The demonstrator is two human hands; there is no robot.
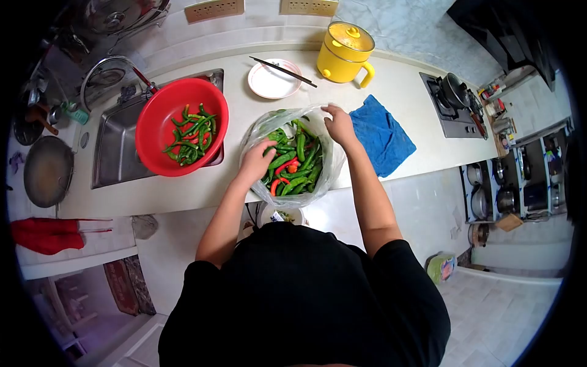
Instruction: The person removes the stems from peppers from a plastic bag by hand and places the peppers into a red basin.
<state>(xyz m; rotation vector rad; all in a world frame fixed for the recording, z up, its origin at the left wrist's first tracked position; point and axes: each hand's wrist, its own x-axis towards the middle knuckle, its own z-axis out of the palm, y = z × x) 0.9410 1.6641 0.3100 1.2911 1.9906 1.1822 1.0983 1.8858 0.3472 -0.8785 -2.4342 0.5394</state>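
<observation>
A clear plastic bag (333, 160) full of green and red chili peppers (299, 147) sits at the counter's front edge, its mouth open. My right hand (340, 126) pinches the bag's rim at the upper right. At the left side of the opening, my left hand (255, 163) reaches in with its fingers apart, over the peppers and touching them or close to it. To the left, a red plastic basin (150, 131) holds more green and red peppers (194, 136).
The basin rests over the steel sink (113, 150). Behind the bag are a white plate (269, 84) with dark chopsticks (284, 71) across it and a yellow electric pot (342, 55). A blue cloth (380, 137) lies right of the bag; a gas stove (449, 113) stands farther right.
</observation>
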